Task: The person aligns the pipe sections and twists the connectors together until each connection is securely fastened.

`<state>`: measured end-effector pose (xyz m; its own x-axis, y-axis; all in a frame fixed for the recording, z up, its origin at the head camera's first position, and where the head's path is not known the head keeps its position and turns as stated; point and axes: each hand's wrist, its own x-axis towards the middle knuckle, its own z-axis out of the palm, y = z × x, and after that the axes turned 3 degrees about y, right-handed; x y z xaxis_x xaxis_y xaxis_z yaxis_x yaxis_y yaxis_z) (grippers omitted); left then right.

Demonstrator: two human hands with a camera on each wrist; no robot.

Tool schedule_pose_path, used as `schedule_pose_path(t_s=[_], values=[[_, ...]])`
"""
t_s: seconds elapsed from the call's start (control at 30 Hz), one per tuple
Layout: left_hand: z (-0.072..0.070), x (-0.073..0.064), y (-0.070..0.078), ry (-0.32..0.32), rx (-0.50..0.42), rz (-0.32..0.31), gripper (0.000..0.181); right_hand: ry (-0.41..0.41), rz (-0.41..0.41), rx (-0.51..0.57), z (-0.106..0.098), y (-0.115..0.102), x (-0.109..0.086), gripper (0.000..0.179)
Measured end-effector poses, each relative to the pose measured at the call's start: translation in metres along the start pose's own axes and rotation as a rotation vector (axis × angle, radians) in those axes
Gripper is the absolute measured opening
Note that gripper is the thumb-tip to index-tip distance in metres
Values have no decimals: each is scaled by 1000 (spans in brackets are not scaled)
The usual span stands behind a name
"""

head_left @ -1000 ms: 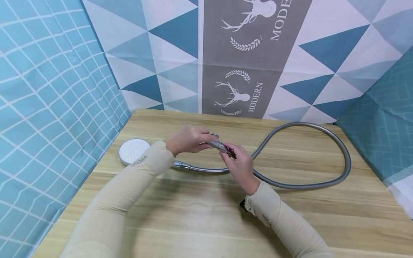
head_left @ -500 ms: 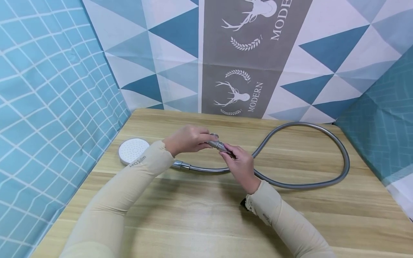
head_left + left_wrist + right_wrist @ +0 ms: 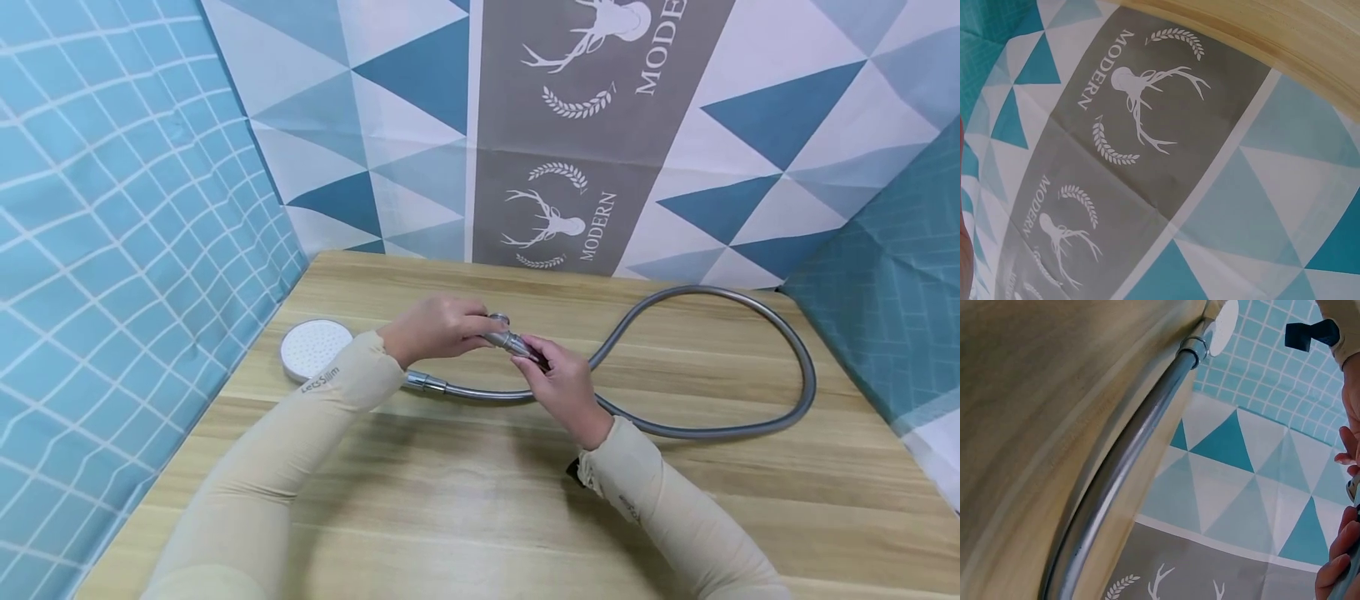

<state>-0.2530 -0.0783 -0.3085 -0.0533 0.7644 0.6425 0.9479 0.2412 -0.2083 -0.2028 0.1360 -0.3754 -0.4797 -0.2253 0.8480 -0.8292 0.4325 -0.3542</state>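
My left hand (image 3: 438,327) pinches a chrome fitting (image 3: 498,337) with a round knob on top, held above the table. My right hand (image 3: 561,387) grips the free end of the grey shower hose right at the lower end of that fitting; fingers hide the joint. In the right wrist view, the right fingertips (image 3: 1338,556) curl round the hose end while the left fingers are just above. The shower hose (image 3: 806,375) loops out to the right and passes under my right hand to the white round shower head (image 3: 315,346) lying at left.
A wooden table (image 3: 465,517) lies beneath everything. Patterned cloth walls (image 3: 420,125) rise behind it and on both sides, the left one blue-tiled (image 3: 127,233). Beige sleeves cover both forearms.
Both hands keep their grip on the fitting and the hose end, with barely any movement. The head view has shifted very slightly.
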Motion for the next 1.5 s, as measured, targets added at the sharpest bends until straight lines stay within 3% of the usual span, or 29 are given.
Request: schedule_pose_path(t_s=[0.4, 0.93, 1.07, 1.23, 1.33, 1.4, 1.5], values=[[3, -2, 2, -25, -16, -2, 30, -37, 4, 32, -4, 0, -3, 31], [9, 2, 2, 43, -70, 15, 29, -96, 10, -58, -17, -3, 3, 28], [10, 3, -1, 36, -175, -42, 26, -104, 42, -65, -17, -3, 4, 28], [11, 3, -1, -25, -411, -254, 26, -82, 37, -118, -17, -2, 6, 34], [13, 3, 1, -47, -502, -359, 26, -57, 10, -156, -17, -1, 7, 40], [14, 3, 2, -39, -535, -377, 23, -45, -3, -166, -17, 0, 9, 39], [14, 3, 3, 4, -553, -351, 19, -28, -23, -160, -16, 0, 10, 31]])
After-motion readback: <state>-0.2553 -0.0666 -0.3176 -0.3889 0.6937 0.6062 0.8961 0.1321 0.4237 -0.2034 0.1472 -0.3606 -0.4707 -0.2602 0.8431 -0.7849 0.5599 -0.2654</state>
